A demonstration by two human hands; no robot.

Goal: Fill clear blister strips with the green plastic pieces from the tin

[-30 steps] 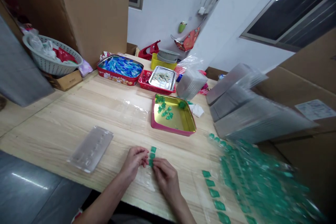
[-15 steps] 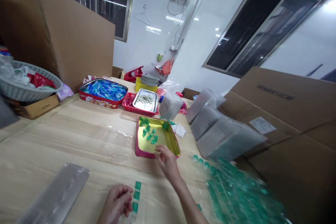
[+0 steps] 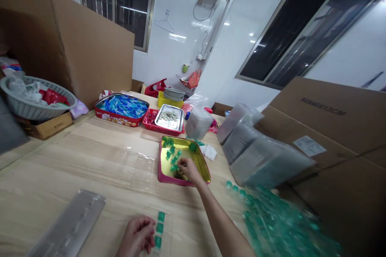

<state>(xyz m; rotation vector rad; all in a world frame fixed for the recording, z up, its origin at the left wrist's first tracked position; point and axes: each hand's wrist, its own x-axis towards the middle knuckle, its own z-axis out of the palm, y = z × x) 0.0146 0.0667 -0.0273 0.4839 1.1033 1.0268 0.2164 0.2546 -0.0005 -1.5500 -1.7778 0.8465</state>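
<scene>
My right hand [image 3: 187, 168] reaches into a pink tin with a gold inside [image 3: 202, 164] and its fingers are curled over the small green pieces [image 3: 172, 160] lying there. My left hand [image 3: 138, 236] rests near the table's front edge, fingers curled on a clear strip that holds three green pieces [image 3: 159, 228] in a row. What the right fingers grip is hidden.
A clear plastic tray [image 3: 68, 229] lies at the front left. A heap of filled green strips [image 3: 280, 225] is at the right, with stacks of clear trays [image 3: 259, 156] behind. Further back stand a red tin of blue pieces [image 3: 120, 108], a metal tray [image 3: 169, 117], a white basket [image 3: 36, 100] and cardboard boxes.
My right hand left the strip and went forward into the pink tin among the green pieces. My left hand stayed on the strip. The camera tilted up.
</scene>
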